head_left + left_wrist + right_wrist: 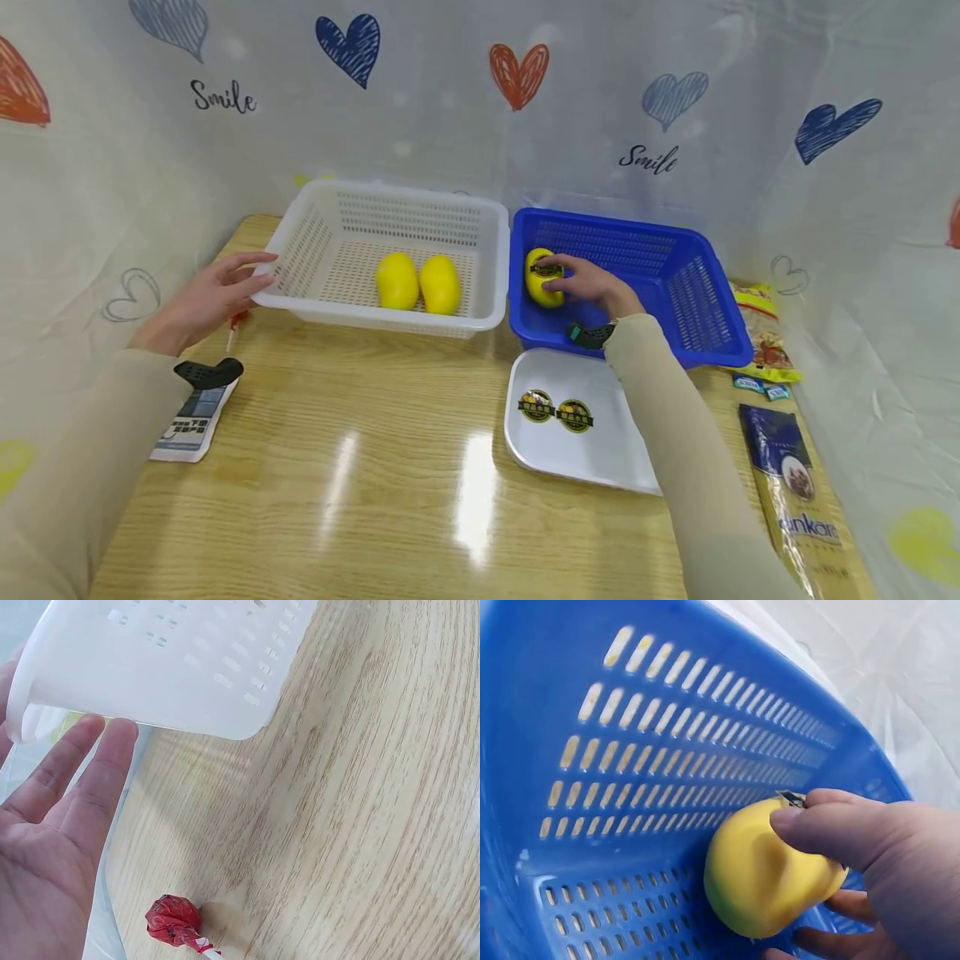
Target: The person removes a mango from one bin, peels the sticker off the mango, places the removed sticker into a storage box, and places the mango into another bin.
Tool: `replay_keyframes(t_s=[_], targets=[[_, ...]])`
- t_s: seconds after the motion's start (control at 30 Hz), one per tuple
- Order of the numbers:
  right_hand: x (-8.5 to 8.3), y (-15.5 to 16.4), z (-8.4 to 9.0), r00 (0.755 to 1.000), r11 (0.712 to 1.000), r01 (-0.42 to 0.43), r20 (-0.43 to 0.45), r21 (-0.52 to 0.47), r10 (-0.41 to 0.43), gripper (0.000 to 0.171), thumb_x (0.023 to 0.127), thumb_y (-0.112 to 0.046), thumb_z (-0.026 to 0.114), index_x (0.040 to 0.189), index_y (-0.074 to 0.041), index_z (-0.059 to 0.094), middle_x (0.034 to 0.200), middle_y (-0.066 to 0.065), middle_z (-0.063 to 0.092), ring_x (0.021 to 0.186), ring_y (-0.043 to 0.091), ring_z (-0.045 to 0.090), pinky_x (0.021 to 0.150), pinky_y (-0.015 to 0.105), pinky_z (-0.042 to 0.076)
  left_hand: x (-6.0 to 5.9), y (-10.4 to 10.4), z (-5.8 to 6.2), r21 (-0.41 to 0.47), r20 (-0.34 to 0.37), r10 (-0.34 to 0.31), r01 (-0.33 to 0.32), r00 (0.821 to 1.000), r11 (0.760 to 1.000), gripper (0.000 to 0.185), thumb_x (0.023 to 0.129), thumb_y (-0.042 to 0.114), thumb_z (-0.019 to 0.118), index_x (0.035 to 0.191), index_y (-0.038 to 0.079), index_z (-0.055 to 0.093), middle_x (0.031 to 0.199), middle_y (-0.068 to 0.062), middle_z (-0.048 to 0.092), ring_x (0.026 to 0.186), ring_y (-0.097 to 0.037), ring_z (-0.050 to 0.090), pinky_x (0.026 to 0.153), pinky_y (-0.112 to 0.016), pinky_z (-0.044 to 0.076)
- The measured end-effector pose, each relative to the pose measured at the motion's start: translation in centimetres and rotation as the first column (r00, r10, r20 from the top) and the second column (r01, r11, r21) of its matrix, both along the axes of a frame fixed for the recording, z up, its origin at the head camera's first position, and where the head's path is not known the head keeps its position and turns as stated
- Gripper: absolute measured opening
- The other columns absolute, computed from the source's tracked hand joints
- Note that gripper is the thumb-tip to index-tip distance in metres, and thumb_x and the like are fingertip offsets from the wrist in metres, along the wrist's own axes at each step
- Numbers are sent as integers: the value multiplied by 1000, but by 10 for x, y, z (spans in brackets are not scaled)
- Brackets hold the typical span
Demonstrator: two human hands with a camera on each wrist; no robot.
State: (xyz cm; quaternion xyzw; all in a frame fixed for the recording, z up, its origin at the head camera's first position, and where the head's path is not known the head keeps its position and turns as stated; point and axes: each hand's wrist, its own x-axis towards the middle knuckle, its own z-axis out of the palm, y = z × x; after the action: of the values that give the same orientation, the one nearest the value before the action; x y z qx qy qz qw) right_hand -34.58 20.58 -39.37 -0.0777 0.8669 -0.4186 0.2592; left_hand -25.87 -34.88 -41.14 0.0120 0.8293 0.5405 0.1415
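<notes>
Your right hand (596, 287) pinches the labelled mango (536, 290) inside the blue basket (637, 223), likely so it can't roll, while your left hand (210, 297), fingers parted, touches the white basket (420, 194), perhaps steadying it.

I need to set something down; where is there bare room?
Widest is the table below the white basket, left of the white tray. The basket's floor is also bare left of the two yellow fruits. Crowded: the right edge, where packets lie beside and below the blue basket.
</notes>
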Motion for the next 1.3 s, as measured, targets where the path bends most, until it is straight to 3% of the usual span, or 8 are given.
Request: replay_keyframes(t_s=[0.07, 0.33, 0.63, 0.8, 0.97, 1.13, 1.3], targets=[[-5, 1, -8, 1000, 1000, 11, 7, -9, -11, 50, 98, -9, 58, 146, -10, 43, 155, 17, 24, 129, 37, 38, 106, 54, 39, 0, 1, 1, 0, -4, 2, -2, 1000, 1000, 59, 101, 40, 50, 152, 21, 30, 140, -8, 41, 104, -2, 56, 83, -25, 51], [-4, 1, -2, 998, 999, 54, 18, -2, -54, 48, 96, -6, 61, 142, -9, 46, 152, 23, 25, 128, 39, 41, 102, 53, 44, 1, 5, 6, -12, -15, -3, 3, 1000, 1000, 60, 100, 42, 52, 151, 19, 32, 137, -7, 45, 102, -3, 57, 81, -28, 52], [-2, 2, 1, 995, 999, 38, 93, -3, -38, 58, 96, -11, 62, 149, -16, 39, 155, 18, 22, 131, 38, 39, 103, 52, 43, 2, 7, 7, -25, -23, -11, 10, 1000, 1000, 60, 100, 42, 52, 151, 18, 32, 136, -9, 46, 101, -3, 58, 82, -28, 52], [0, 8, 3, 996, 997, 72, 54, -5, -72, 53, 96, -11, 63, 145, -12, 42, 147, 21, 31, 126, 37, 42, 104, 51, 43, 1, 9, 9, -22, -22, -22, 22, 1000, 1000, 60, 100, 42, 52, 151, 18, 32, 141, -12, 42, 103, -2, 57, 84, -26, 52], [4, 22, 10, 996, 997, 81, -43, 10, -80, 48, 98, -17, 62, 142, -10, 43, 142, 22, 36, 120, 35, 45, 100, 50, 46, 0, 9, 11, -31, -27, -29, 28, 999, 999, 60, 100, 42, 51, 151, 18, 32, 142, -13, 41, 104, -2, 56, 83, -27, 51], [22, 30, 31, 994, 997, 48, -100, -54, -53, 47, 100, -20, 57, 143, -13, 40, 140, 21, 35, 114, 33, 49, 96, 50, 47, 0, 7, 10, -24, -20, -24, 24, 1000, 999, 60, 100, 42, 51, 151, 17, 31, 137, -10, 45, 102, -3, 58, 82, -28, 52], [63, 23, 51, 988, 994, -37, -150, -100, 22, 47, 100, -27, 57, 143, -18, 42, 142, 15, 36, 115, 31, 52, 94, 44, 49, 1, 3, 8, -31, -12, -29, 29, 1000, 999, 61, 101, 42, 50, 152, 17, 30, 138, -12, 44, 102, -3, 57, 82, -28, 52]])
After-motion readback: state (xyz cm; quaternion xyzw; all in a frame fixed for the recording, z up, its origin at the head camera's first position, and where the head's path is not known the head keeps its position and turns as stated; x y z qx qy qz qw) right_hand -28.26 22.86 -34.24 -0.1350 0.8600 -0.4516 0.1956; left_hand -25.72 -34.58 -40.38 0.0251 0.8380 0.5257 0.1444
